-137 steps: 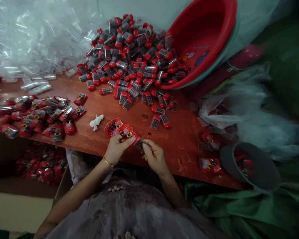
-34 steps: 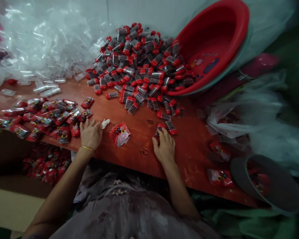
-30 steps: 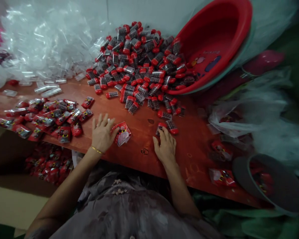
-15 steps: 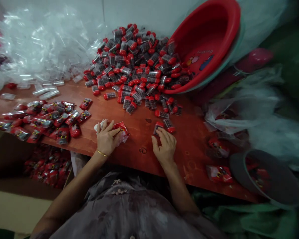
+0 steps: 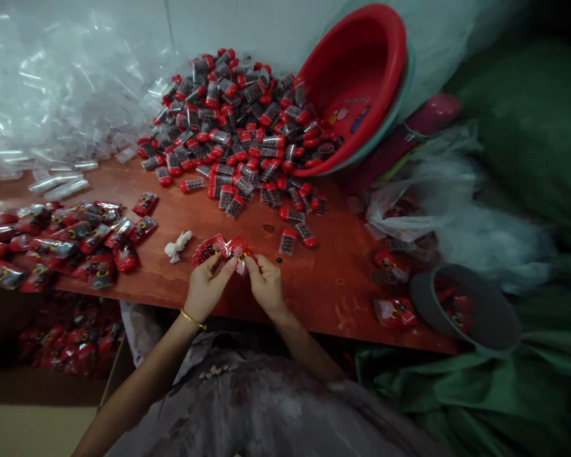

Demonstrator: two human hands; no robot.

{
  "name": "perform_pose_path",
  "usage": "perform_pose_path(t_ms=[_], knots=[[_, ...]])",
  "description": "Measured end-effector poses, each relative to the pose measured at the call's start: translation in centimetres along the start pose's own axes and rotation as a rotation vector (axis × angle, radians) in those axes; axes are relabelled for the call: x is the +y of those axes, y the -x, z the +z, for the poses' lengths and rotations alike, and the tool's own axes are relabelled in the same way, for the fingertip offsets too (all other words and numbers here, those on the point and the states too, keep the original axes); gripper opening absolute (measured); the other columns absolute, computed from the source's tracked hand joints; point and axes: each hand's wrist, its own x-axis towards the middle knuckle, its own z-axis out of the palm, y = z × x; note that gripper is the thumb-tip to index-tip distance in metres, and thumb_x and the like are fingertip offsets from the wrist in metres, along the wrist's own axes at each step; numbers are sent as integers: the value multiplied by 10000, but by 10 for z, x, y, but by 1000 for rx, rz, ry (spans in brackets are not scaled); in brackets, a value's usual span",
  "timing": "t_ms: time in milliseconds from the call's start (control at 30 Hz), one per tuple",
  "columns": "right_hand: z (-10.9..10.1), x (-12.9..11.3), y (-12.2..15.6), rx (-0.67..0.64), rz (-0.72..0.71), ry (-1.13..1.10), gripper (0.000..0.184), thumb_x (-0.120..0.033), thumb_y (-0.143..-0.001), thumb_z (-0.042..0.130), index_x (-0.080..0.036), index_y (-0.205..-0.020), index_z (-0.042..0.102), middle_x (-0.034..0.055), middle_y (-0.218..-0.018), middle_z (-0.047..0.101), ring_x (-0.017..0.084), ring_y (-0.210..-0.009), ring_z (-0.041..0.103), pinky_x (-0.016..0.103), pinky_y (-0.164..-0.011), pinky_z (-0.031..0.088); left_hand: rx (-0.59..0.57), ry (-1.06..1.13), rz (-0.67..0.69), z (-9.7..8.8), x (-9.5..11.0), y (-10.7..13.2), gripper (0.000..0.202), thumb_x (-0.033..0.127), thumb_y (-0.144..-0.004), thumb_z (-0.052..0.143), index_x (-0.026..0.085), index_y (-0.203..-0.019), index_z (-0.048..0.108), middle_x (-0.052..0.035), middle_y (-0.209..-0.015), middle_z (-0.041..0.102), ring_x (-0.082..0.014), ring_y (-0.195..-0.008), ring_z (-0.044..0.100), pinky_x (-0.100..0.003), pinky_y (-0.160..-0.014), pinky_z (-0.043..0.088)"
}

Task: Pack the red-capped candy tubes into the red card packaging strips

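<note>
Both hands are together near the table's front edge, with printed red plastic pouches between them. My left hand (image 5: 207, 287), with a gold bangle at the wrist, is closed on the edge of a red pouch (image 5: 238, 247). The fingers and thumb of my right hand (image 5: 268, 287) pinch the same pouch from the other side. A second red pouch (image 5: 208, 249) shows just past my left fingers; whether it is also held I cannot tell. Left of it lies a crumpled white wad (image 5: 177, 246). Small clear red-capped containers (image 5: 288, 242) with dark contents lie beyond my right hand.
Red-capped containers (image 5: 228, 120) are heaped at the back, partly against a tilted red basin (image 5: 385, 70). Clear tubes (image 5: 59, 183) and filled red pouches (image 5: 66, 244) lie left. At right stand a grey bowl (image 5: 423, 304) and a plastic bag (image 5: 409, 216). An open box holds more pouches (image 5: 71, 339) below.
My right hand has left the red-capped container and moved left to the pouch by my left hand. The white wad now shows uncovered. The whole view has shifted somewhat.
</note>
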Motion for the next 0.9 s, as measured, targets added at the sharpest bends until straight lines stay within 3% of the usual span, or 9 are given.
perform_pose_path(t_ms=[67, 133, 267, 367, 500, 567, 633, 767, 900], knots=[[-3, 1, 4, 8, -34, 87, 320, -384, -874, 413, -209, -637, 537, -24, -534, 525, 110, -498, 453, 223, -510, 372, -41, 168, -139, 6, -2, 0, 341, 398, -568, 790, 137, -779, 726, -57, -813, 718, -191, -785, 637, -294, -770, 498], [-4, 2, 6, 15, -64, 158, 327, -368, -882, 404, -212, -619, 521, -22, -529, 517, 112, -500, 451, 229, -523, 373, -15, 268, -230, 11, -1, 1, 342, 385, -518, 820, 133, -726, 722, -32, -732, 703, -142, -675, 614, -257, -676, 500], [-6, 4, 6, -33, -91, 170, 291, -335, -904, 386, -207, -719, 570, 6, -639, 604, 125, -580, 533, 234, -579, 418, 18, 367, -375, 18, 7, 1, 430, 373, -412, 862, 138, -742, 719, -28, -741, 704, -123, -636, 609, -242, -613, 500], [-16, 5, -2, -61, -110, 210, 291, -341, -922, 356, -203, -858, 605, 38, -779, 663, 147, -704, 601, 252, -671, 457, 72, 391, -378, 17, 10, -5, 426, 346, -346, 880, 125, -655, 686, -12, -671, 682, -112, -615, 604, -242, -634, 498], [-46, 17, -23, 161, 9, 635, 409, -476, -887, 409, -137, -1033, 587, 137, -913, 652, 239, -835, 609, 356, -738, 455, 118, 411, -374, 13, 11, -13, 412, 340, -355, 881, 127, -605, 632, 3, -658, 668, -117, -630, 619, -264, -673, 497], [-58, 27, -32, 249, 110, 871, 476, -542, -834, 479, -107, -977, 606, 194, -921, 627, 297, -871, 590, 406, -725, 444, 102, 428, -398, 14, 11, -14, 410, 356, -388, 874, 132, -620, 620, 0, -676, 673, -122, -631, 625, -282, -688, 499], [-64, 38, -38, 256, 149, 985, 434, -529, -816, 512, -116, -896, 618, 213, -924, 614, 321, -893, 573, 426, -715, 438, 78, 443, -438, 16, 11, -13, 415, 375, -410, 867, 140, -638, 613, -4, -682, 677, -131, -633, 632, -295, -698, 497], [-62, 50, -39, 192, 107, 883, 251, -377, -806, 531, -146, -888, 584, 171, -927, 623, 291, -889, 575, 410, -734, 440, 6, 474, -514, 19, 11, -9, 421, 400, -426, 861, 157, -644, 594, -12, -686, 684, -151, -671, 647, -297, -715, 487], [-66, 40, -22, 71, 147, 396, 199, -350, -799, 528, -176, -895, 523, 45, -746, 620, 191, -668, 595, 328, -659, 460, -21, 473, -536, 14, 11, -6, 438, 429, -431, 854, 158, -654, 593, -17, -680, 682, -148, -672, 642, -280, -693, 482]])
